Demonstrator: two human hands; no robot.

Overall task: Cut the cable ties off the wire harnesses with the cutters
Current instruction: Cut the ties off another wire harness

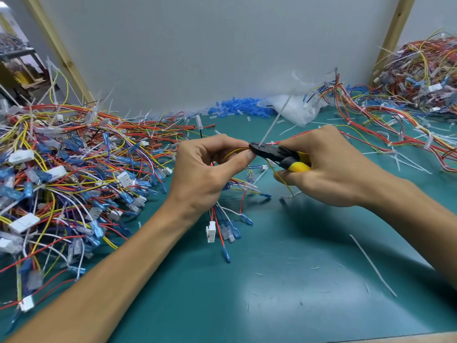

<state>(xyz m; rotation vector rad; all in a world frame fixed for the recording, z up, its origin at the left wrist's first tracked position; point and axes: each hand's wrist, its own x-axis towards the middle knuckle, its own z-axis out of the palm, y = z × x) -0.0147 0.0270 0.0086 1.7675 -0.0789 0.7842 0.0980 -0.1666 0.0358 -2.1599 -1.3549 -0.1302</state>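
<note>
My left hand pinches a wire harness of red, yellow and blue wires above the green mat; its connectors hang below the hand. My right hand grips the cutters, which have black jaws and yellow handles. The jaw tips sit at a white cable tie on the held wires, just right of my left thumb. The tie's long tail sticks up and to the right. Whether the jaws are closed on the tie cannot be made out.
A big heap of harnesses covers the left of the green mat. Another heap lies at the far right. Blue terminal sleeves and a plastic bag lie by the back wall. A cut tie lies at right front.
</note>
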